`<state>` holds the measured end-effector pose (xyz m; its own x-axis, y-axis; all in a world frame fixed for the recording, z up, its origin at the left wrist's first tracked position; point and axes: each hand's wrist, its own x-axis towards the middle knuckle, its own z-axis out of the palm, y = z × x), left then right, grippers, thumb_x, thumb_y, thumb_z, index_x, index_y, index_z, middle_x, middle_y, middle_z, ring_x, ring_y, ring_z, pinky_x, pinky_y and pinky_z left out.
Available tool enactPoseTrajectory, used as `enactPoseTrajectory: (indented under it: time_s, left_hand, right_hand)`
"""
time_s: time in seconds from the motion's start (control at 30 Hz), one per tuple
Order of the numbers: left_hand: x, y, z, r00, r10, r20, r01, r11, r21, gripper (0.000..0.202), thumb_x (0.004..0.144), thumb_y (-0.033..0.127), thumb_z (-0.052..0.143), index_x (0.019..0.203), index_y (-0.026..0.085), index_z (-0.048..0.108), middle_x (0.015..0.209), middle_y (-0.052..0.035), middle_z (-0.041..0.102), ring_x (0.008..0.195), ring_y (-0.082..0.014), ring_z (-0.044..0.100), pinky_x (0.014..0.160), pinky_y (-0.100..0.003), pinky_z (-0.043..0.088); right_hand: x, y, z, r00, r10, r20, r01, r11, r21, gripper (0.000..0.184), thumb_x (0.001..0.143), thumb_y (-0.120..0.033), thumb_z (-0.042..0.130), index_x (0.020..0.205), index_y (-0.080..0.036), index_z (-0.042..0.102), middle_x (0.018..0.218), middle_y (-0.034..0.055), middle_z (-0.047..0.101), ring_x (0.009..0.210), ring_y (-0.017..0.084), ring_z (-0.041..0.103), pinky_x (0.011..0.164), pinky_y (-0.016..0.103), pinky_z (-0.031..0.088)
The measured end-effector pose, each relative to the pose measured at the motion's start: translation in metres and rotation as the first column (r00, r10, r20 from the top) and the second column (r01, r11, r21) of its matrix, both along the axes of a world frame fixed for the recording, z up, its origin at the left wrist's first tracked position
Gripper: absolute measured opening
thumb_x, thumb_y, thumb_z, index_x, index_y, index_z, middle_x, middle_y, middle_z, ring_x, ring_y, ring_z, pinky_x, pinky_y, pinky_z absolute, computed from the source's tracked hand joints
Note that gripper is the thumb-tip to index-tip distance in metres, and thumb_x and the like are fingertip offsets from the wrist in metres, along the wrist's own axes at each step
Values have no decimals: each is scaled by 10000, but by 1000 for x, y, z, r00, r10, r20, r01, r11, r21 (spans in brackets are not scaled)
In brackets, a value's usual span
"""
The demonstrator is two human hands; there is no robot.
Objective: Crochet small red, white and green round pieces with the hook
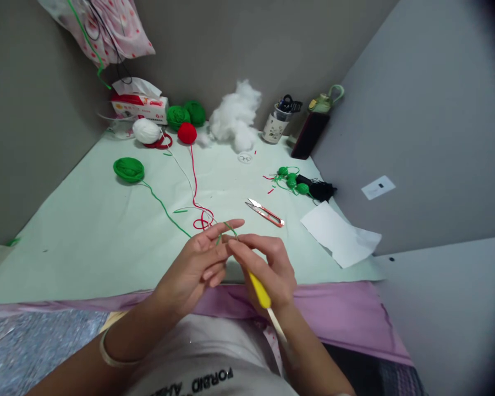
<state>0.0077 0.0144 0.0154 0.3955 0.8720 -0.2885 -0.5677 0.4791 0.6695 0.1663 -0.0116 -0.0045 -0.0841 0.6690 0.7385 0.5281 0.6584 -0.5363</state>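
My left hand [198, 264] pinches a green yarn strand [165, 208], which loops over its raised forefinger and trails back to a green yarn ball [128, 169]. My right hand [268, 267] grips a crochet hook with a yellow handle [259, 290]; its tip meets the yarn between my fingertips. Both hands hover over the front edge of the pale green table [86, 231].
Thread snips [266, 212] lie just beyond my hands. Red yarn [187, 133], white yarn [146, 130], green balls [185, 114], stuffing [236, 116], a tissue box [139, 106], a cup of tools [277, 124] and a bottle [311, 129] stand at the back. Small green crocheted pieces [292, 180] and white paper [338, 234] lie right.
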Motion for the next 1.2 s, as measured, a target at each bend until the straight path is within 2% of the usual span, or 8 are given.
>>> enactPoseTrajectory:
  time_s: [0.1,0.2,0.33,0.57,0.83,1.0,1.1,1.2]
  left_hand:
    - [-3,3,0,998,6,61,-2,998,-68,287,808,172,873,1088,139,822,567,112,401,433,-5,176,379,-89,291]
    - [-1,3,0,996,79,28,-79,997,-9,279,786,151,879,1060,172,829,661,76,513,451,3,278,425,-98,359]
    - [4,-1,-3,995,56,-78,-46,990,130,321,805,211,878,1120,239,824,778,42,624,499,-26,440,505,-163,475]
    - [0,-4,-3,977,89,-195,-50,979,196,267,832,259,857,1096,226,833,810,23,622,505,-37,414,503,-199,466]
    - [-5,-5,-2,942,134,-309,-60,970,237,259,845,246,830,1104,240,832,735,38,607,486,-51,484,484,-196,421]
    - [1,-9,-1,900,249,-359,-138,942,307,340,787,160,866,1113,246,822,769,47,613,528,-50,511,512,-163,487]
    - [4,-9,0,952,190,-241,-135,965,227,486,726,157,915,1188,243,791,803,48,631,492,-35,469,467,-155,485]
    - [0,-5,1,998,38,-51,-35,998,50,428,782,210,900,1196,203,789,635,93,511,421,-3,300,394,-114,390]
  right_hand:
    - [2,4,2,954,10,-300,-38,995,-90,263,1015,-134,600,1124,-290,781,959,47,766,829,195,708,715,356,596]
    - [-1,10,2,843,51,-535,-169,970,-175,191,1028,-218,614,1012,-279,794,891,33,739,708,168,650,633,334,561]
    - [-5,13,0,831,83,-551,-228,953,-201,156,1010,-236,657,1008,-276,808,940,37,770,847,183,693,754,345,586]
    - [1,15,1,682,12,-731,-372,866,-333,234,1011,-390,652,904,-207,752,844,37,746,643,139,652,628,296,571]
    - [4,6,6,806,75,-587,-301,906,-298,208,1071,-294,550,1001,-219,731,919,49,771,748,166,710,691,324,603]
    - [4,-2,-1,981,101,-165,-112,992,-61,275,1047,-134,522,1218,-251,703,1021,67,770,913,202,729,791,369,615]
    - [4,-3,-9,993,-3,119,-8,996,93,341,1004,-118,608,1305,-253,694,1097,96,756,1014,226,719,815,365,622]
    - [4,0,-11,998,-25,63,18,993,117,310,1005,-139,616,1268,-252,734,1096,102,746,1005,231,714,796,367,620]
